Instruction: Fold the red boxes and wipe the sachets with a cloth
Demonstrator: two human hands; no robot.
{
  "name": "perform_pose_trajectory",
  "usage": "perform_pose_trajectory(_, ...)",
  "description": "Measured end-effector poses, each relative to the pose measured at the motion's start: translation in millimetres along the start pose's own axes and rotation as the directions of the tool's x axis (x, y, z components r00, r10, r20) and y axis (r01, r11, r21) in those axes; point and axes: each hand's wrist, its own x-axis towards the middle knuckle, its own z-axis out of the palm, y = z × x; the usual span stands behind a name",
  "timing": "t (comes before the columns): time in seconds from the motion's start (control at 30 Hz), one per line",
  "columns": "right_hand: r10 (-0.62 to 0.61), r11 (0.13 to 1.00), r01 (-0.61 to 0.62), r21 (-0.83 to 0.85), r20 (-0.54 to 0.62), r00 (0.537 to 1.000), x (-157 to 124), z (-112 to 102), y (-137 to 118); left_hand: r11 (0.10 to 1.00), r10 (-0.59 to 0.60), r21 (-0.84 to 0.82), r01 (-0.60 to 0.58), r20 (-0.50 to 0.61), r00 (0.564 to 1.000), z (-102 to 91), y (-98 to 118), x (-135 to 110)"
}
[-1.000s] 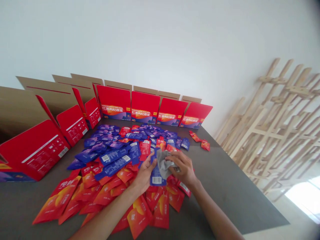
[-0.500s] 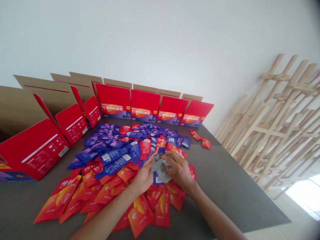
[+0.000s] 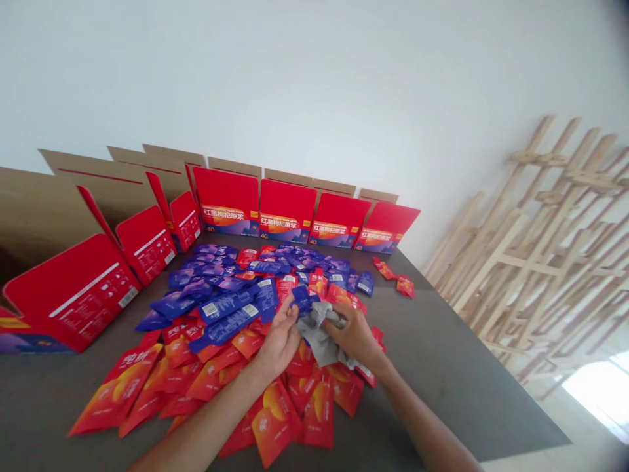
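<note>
I log the left hand [image 3: 278, 339] over the middle of the sachet pile, palm turned up. Its fingers are curled and closed on a blue sachet [image 3: 301, 299], whose upper end stands clear above a crumpled grey cloth [image 3: 317, 337]. The cloth covers the lower part of that sachet, so I cannot confirm how much of it is covered or how the cloth sits behind it.

The right hand [image 3: 354, 339] is back-up on the other side of the cloth, with its fingers closed on the crumpled fabric. Both hands are close together, with the cloth between them.

Under and around the hands, blue sachets [image 3: 221, 308] cover the half of the pile toward the far edge of the bench [image 3: 442, 373]. Orange-red sachets [image 3: 275, 423] spread toward the near edge. Two small red sachets [image 3: 405, 286] lie apart from the pile, toward the right edge.

Red-flapped cardboard cartons [image 3: 226, 203] printed "红黑枸杞原浆" and "40" stand along the far edge, and open cartons [image 3: 73, 295] line the left edge. Beyond the right edge, pale wooden frames [image 3: 540, 242] lean against a white wall [image 3: 314, 85].
</note>
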Motion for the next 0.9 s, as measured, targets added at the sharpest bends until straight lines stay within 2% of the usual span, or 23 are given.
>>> perform_pose_trajectory(0.1, 0.074, 0.992, -0.085, 0.092, 0.121, 0.990, -1.4, -3.3, -2.3, 1.000, -0.015, 0.019, 0.014, 0.023, 1.000, 1.2, 0.7, -1.5)
perform_pose_trajectory(0.2, 0.032, 0.997, -0.036, 0.065, 0.066, 0.997, -3.5, -17.9, -4.3, 0.999, -0.034, 0.018, 0.032, 0.096, 0.995, 3.6, 2.0, -3.3)
perform_pose_trajectory(0.3, -0.007, 0.994, -0.013, -0.109, -0.185, 0.983, -0.5, -57.9, 9.2, 0.995, -0.097, 0.006, 0.097, 0.167, 0.981, 6.3, 2.9, -5.8)
perform_pose_trajectory(0.37, -0.028, 0.942, -0.111, -0.316, -0.407, 0.913, 5.2, -96.3, 31.4, 0.990, -0.141, 0.017, 0.141, 0.186, 0.972, 7.4, 3.2, -7.6)
perform_pose_trajectory(0.4, -0.034, 0.881, -0.201, -0.428, -0.481, 0.876, 8.6, -116.5, 46.0, 0.988, -0.154, 0.021, 0.152, 0.189, 0.970, 7.7, 3.1, -8.4)
perform_pose_trajectory(0.47, 0.027, 0.705, -0.390, -0.592, -0.527, 0.850, 15.5, -153.6, 79.4, 0.984, -0.175, 0.019, 0.174, 0.188, 0.966, 8.4, 2.9, -9.7)
perform_pose_trajectory(0.5, 0.076, 0.614, -0.452, -0.647, -0.522, 0.849, 18.1, -168.7, 96.7, 0.982, -0.185, 0.013, 0.186, 0.185, 0.965, 8.7, 2.7, -10.1)
perform_pose_trajectory(0.57, 0.198, 0.449, -0.497, -0.742, -0.460, 0.866, 20.8, -189.8, 129.4, 0.979, -0.201, 0.003, 0.204, 0.171, 0.965, 9.5, 2.6, -10.4)
perform_pose_trajectory(0.63, 0.324, 0.359, -0.480, -0.800, -0.375, 0.868, 19.4, -198.8, 155.9, 0.978, -0.203, -0.003, 0.207, 0.161, 0.966, 9.9, 2.7, -10.2)
perform_pose_trajectory(0.7, 0.395, 0.357, -0.441, -0.823, -0.295, 0.870, 15.0, -199.0, 174.6, 0.980, -0.195, -0.008, 0.199, 0.156, 0.968, 9.7, 2.5, -9.8)
perform_pose_trajectory(0.77, 0.419, 0.396, -0.403, -0.825, -0.228, 0.879, 9.7, -195.7, 185.8, 0.981, -0.191, -0.010, 0.195, 0.156, 0.969, 8.7, 2.0, -9.3)
perform_pose_trajectory(0.9, 0.438, 0.459, -0.364, -0.810, -0.150, 0.886, 2.6, -195.3, 193.5, 0.982, -0.185, -0.009, 0.189, 0.162, 0.969, 6.8, 0.5, -8.8)
